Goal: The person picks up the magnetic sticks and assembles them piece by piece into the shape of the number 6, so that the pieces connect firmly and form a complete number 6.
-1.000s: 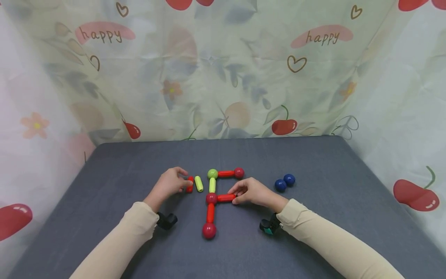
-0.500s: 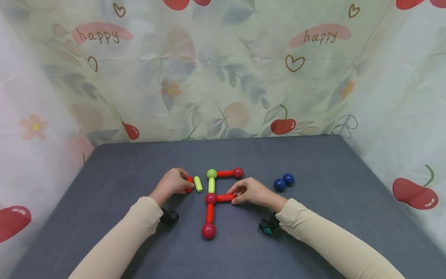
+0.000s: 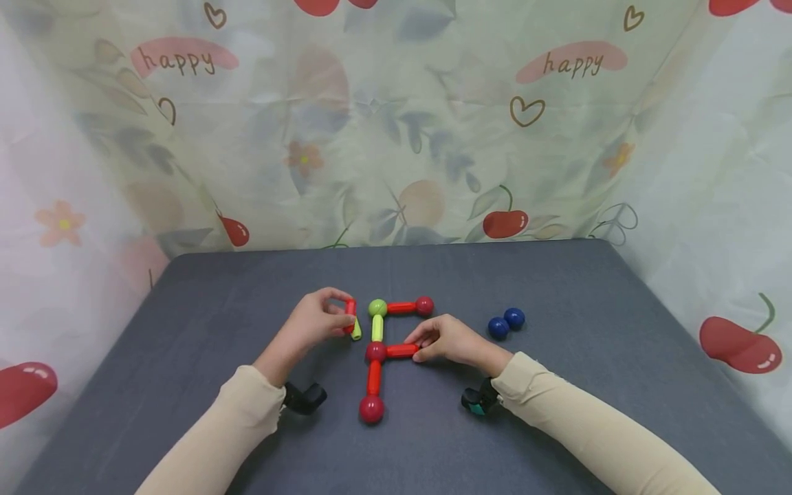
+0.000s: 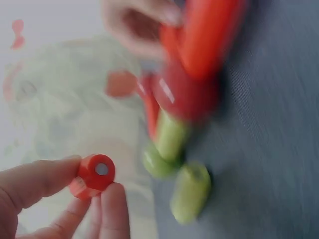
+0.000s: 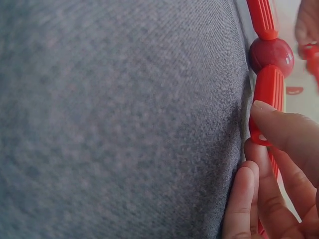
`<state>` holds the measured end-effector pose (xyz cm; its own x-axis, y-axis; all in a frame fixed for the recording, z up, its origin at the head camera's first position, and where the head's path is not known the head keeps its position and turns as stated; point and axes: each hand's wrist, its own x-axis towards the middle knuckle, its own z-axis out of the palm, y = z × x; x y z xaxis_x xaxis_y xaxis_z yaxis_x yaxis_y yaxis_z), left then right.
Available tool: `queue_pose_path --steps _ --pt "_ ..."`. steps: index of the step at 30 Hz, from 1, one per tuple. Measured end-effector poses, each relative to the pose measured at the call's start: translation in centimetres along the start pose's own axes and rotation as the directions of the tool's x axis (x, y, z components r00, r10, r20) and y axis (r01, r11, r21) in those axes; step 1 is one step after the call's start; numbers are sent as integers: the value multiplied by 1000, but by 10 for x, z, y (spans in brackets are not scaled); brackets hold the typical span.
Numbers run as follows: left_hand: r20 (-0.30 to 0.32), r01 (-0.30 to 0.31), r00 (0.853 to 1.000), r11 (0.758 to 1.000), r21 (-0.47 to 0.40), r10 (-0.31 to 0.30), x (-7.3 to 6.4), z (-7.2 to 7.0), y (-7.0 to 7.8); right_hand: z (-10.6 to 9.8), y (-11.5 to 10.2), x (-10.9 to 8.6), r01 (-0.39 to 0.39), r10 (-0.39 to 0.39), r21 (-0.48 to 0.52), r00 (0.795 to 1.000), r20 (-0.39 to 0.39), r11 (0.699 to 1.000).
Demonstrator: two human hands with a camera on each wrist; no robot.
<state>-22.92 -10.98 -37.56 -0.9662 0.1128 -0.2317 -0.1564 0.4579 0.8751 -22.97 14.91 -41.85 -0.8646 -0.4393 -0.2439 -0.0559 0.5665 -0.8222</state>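
Looking down at woven dark-grey cloth (image 3: 433,447), we see the left hand (image 3: 314,320) with fingertips clamped on a short red rod (image 4: 94,174), faceted, with a round grey disc set in its end face. It is held up off the cloth and, from the head view, partly covers a loose yellow-green rod (image 4: 191,193). The right hand (image 3: 454,340) pinches the outer end of a second red rod (image 3: 401,351), ridged lengthwise, whose other end touches a glossy red ball (image 3: 376,352). From that ball we trace a ridged rod and ball towards us, and a yellow-green rod and ball away, with another red rod and ball branching off. Two smooth blue balls (image 3: 506,323) sit just beside each other, apart from the figure. Behind, the creased, printed curtain (image 3: 371,103) reads "happy" twice in brown handwriting on pink patches.
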Motion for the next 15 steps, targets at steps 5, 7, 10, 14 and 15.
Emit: queue_pose_path --steps 5,7,10,14,15 --pt "45 -105 993 994 -14 105 -21 23 17 -1 0 0 23 -23 0 1000 5 1000" --pt "87 -139 986 990 -17 140 -28 34 18 -1 1 0 32 -32 7 999 8 999" --pt "177 -188 966 982 -9 187 -36 49 17 -1 3 0 61 -62 18 998 16 998" --pt "279 -237 937 969 72 209 -41 65 12 -2 3 0 87 -87 20 996 15 996" --pt "296 -250 932 963 104 210 -41 68 11 -2 3 0 85 -85 17 996 13 996"
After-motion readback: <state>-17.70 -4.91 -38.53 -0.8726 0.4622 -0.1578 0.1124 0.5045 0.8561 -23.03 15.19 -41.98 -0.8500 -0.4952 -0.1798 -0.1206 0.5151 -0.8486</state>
